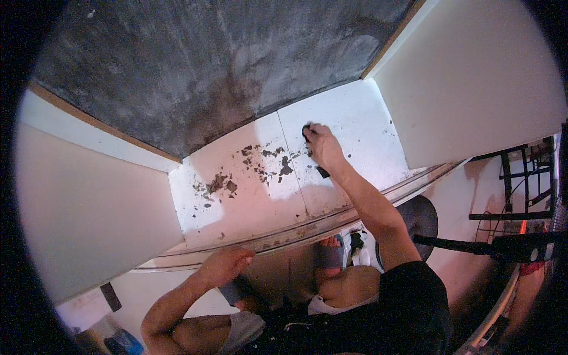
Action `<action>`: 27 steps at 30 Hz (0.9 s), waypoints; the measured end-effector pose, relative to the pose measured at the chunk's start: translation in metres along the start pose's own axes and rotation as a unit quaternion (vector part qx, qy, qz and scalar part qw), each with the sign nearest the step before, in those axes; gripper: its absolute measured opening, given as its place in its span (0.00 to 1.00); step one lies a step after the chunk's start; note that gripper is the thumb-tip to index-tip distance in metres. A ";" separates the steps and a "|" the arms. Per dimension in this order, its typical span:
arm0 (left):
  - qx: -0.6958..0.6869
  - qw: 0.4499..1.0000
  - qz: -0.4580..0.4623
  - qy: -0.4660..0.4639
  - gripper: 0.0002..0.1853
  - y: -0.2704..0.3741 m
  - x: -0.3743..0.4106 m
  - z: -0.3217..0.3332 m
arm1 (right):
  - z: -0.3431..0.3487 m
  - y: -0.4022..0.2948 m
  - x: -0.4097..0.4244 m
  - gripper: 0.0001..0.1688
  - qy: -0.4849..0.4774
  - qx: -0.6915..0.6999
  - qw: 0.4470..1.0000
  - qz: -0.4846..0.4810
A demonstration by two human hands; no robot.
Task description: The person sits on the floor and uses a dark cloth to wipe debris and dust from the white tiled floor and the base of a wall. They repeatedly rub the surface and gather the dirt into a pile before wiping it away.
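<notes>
My right hand [325, 148] reaches onto the white floor of a recess [372, 146], its fingers closed around a small dark object whose kind I cannot tell. A dark flat strip [322, 171] lies beside the wrist. Left of the hand, dark flakes and crumbs [286, 166] are scattered over the pale surface, with another patch of debris [217, 184] farther left. My left hand [230, 266] rests at the near edge, beside the grooved sliding track [306, 230], fingers curled; whether it grips the edge is not clear.
A dark, smudged panel [230, 71] backs the recess, with pale side walls [461, 84] at left and right. Below right are a round dark seat [421, 226], a black metal rack [526, 177] and a black bar [488, 246]. A blue object [124, 341] lies lower left.
</notes>
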State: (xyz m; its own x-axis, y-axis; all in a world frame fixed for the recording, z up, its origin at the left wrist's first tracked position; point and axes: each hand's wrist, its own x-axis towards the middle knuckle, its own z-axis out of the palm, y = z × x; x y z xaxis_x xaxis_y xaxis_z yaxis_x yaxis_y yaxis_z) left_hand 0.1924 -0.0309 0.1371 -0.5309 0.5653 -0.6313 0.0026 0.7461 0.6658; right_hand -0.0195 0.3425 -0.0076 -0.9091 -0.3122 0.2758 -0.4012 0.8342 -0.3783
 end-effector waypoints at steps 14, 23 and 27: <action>0.038 0.998 0.039 -0.011 0.24 -0.008 0.003 0.012 | -0.012 0.001 0.007 0.22 0.044 -0.034 0.998 0.026; 0.032 0.998 0.060 -0.001 0.23 -0.009 0.003 0.014 | 0.000 0.012 0.037 0.10 0.070 -0.027 0.995 0.063; 0.042 0.997 0.070 -0.001 0.23 -0.011 0.008 0.017 | -0.004 0.012 0.042 0.08 0.014 -0.040 0.998 0.054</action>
State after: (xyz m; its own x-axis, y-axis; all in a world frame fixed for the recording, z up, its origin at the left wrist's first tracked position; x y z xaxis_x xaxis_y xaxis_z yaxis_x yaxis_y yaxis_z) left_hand 0.2024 -0.0292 0.1181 -0.5193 0.6660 -0.5355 0.1481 0.6873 0.7111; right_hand -0.0621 0.3407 0.0029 -0.9426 -0.2072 0.2619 -0.2903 0.8960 -0.3360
